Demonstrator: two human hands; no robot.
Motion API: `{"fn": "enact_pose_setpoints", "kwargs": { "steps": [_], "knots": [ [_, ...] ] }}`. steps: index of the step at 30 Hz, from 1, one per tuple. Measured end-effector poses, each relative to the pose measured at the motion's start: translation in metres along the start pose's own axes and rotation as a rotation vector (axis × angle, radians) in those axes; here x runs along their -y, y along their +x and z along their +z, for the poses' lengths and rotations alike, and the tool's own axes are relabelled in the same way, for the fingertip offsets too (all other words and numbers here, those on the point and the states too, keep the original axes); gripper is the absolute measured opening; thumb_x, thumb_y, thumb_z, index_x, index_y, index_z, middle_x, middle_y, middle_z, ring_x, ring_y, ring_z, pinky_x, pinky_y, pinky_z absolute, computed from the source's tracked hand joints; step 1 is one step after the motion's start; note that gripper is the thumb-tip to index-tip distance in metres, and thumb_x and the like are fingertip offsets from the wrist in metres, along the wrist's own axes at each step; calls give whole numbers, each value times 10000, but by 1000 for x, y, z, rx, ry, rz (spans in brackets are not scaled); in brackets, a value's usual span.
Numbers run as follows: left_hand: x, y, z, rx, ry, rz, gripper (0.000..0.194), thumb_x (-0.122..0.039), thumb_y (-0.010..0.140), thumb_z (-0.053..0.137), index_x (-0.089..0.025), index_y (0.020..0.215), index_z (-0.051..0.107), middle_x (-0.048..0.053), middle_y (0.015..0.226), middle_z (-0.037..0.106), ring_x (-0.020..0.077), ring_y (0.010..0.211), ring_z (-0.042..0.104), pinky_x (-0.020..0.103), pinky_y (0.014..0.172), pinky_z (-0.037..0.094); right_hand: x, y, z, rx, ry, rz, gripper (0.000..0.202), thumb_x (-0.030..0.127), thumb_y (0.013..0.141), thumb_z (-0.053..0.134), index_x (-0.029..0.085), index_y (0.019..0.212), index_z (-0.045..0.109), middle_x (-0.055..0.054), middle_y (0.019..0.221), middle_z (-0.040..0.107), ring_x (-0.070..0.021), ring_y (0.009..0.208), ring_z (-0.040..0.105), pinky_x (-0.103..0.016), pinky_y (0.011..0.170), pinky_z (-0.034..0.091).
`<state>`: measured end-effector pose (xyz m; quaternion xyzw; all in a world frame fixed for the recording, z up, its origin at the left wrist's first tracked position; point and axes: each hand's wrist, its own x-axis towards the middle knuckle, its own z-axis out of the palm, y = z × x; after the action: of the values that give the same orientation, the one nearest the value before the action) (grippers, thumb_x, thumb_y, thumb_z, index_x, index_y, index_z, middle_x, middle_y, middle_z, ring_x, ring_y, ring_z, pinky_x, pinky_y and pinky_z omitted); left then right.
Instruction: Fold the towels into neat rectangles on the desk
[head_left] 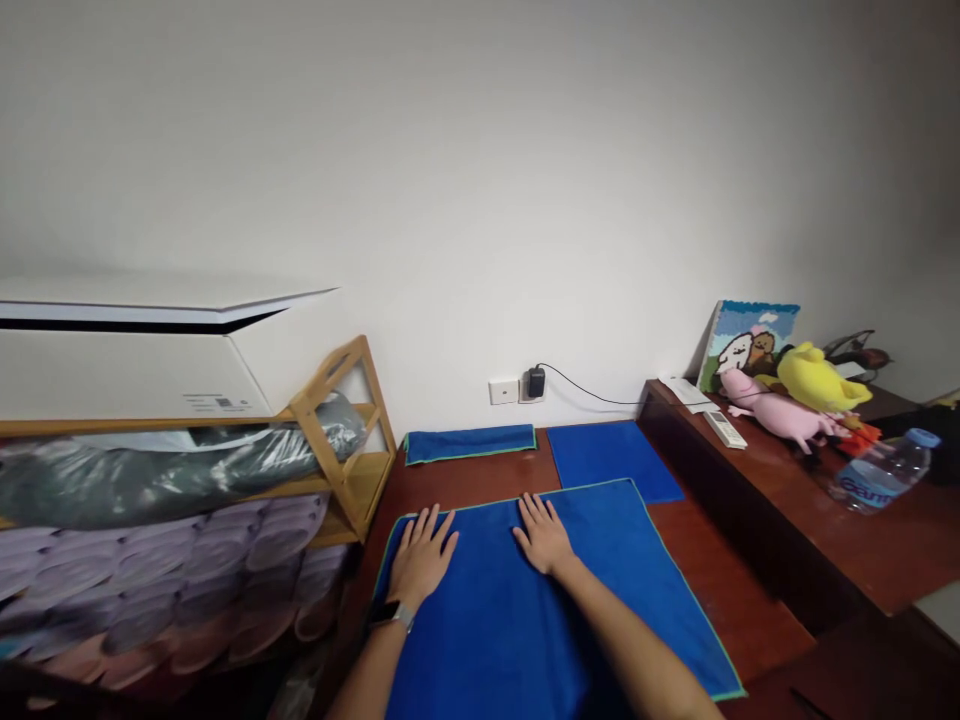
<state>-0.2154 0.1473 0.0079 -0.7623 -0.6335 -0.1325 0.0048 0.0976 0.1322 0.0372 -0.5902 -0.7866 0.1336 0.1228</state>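
Observation:
A large blue cloth (487,610) with green edging lies spread over the reddish-brown wooden table (739,570). Flat on its far left part rests my left hand (421,560), fingers spread, with a watch on the wrist. My right hand (544,535) presses flat near the middle of the far edge, fingers apart. Neither hand grips anything. Behind them, a folded blue cloth (471,443) lies against the wall. To its right is another blue cloth (611,458), lying flat and partly covered by the large one. The near end of the large cloth runs out of view.
At left stands a wooden rack (367,440) with a white box (135,370) on top and several slippers below. A raised ledge at right holds a water bottle (885,475), a pink plush toy (776,408) and a remote (725,430). A black charger (535,382) trails a cable.

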Motion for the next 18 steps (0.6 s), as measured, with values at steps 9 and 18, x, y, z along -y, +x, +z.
{"fn": "enact_pose_setpoints", "kwargs": {
  "steps": [9, 18],
  "knots": [
    [40, 7, 21, -70, -1, 5, 659, -633, 1055, 398, -328, 1622, 537, 101, 1727, 498, 352, 1624, 409, 610, 1326, 281, -151, -24, -38, -15, -178, 310, 656, 454, 1137, 249, 225, 1751, 286, -73, 1812, 252, -267, 1693, 208, -515, 1366, 171],
    [36, 8, 20, -55, 71, -13, 671, -665, 1053, 389, -347, 1628, 524, 83, 1734, 489, 375, 1630, 394, 630, 1328, 276, -157, -24, -44, -11, -238, 389, 668, 442, 1127, 245, 199, 1746, 295, -57, 1807, 260, -265, 1690, 225, -509, 1370, 173]
  ]
}}
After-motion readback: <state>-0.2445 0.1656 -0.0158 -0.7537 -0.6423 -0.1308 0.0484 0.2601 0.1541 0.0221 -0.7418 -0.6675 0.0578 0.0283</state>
